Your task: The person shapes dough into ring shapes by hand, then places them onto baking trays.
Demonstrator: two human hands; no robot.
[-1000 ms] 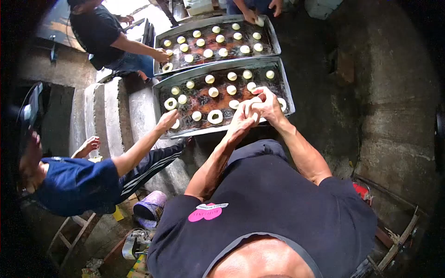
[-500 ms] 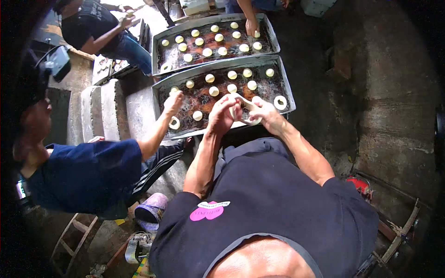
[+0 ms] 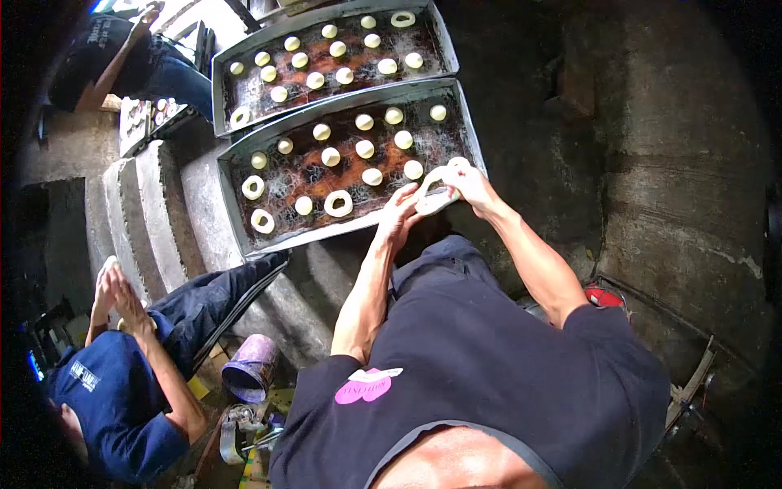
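A pale dough ring (image 3: 432,196) is stretched between my two hands at the front right corner of the near metal tray (image 3: 314,238). My left hand (image 3: 399,215) has its fingers closed on the ring's left side. My right hand (image 3: 474,189) grips the right side, over the tray's corner. Part of another pale ring (image 3: 458,164) seems to show behind the right fingers. To the left lie a thick dough ring (image 3: 338,204), a dough ball (image 3: 303,205), and two more rings, one of them a small ring (image 3: 262,221). Several dough balls sit in spaced rows behind.
Beyond stands a second tray (image 3: 444,37) with dough balls and rings. At left a person in a blue shirt (image 3: 122,399) presses their hands together; another person (image 3: 134,61) stands at the upper left. Concrete steps (image 3: 155,212) and a purple bucket (image 3: 248,368) are nearby.
My hands moved right with the dough ring and lowered it to the tray's front corner. The blue-shirted person's hand left the near tray; another person's hand left the far tray. More rings now show.
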